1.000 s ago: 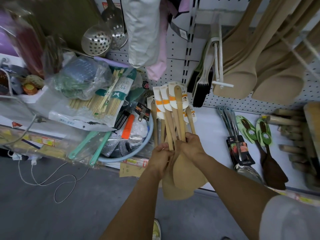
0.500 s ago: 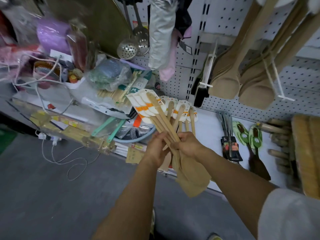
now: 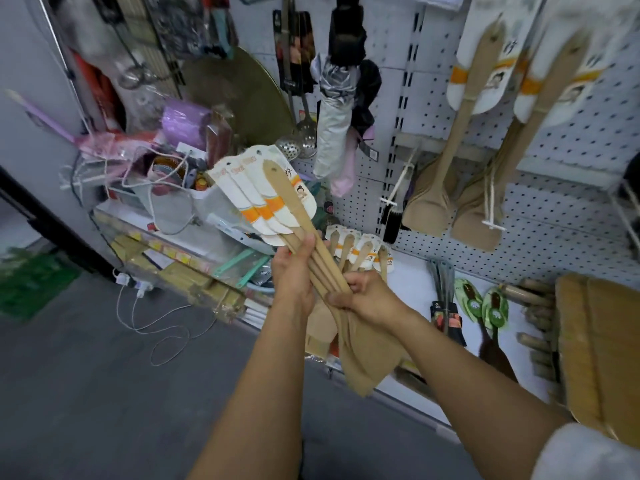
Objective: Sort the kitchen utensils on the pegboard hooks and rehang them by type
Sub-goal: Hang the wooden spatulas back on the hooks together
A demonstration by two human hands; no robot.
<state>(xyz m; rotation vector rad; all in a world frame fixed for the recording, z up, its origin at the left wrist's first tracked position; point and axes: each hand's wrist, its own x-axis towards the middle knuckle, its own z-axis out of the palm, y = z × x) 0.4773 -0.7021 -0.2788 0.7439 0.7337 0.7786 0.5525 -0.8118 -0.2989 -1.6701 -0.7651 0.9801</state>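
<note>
Above the white shelf [image 3: 412,289], both hands are holding a bundle of wooden spatulas [image 3: 311,244] with orange-banded card sleeves, handles tilting up-left. Left hand [image 3: 294,271] is gripping the handles mid-length, thumb curling over them; right hand [image 3: 367,296] is pinching them lower, just above the blades. More carded spatulas [image 3: 360,251] are lying on the shelf behind. Larger wooden spatulas [image 3: 433,202] are hanging on the pegboard [image 3: 554,209], right. Slotted ladles [image 3: 304,140] are hanging centre.

Tan wooden spatulas [image 3: 313,251], white-orange cards [image 3: 263,199]; white dotted pegboard [image 3: 561,209].
</note>
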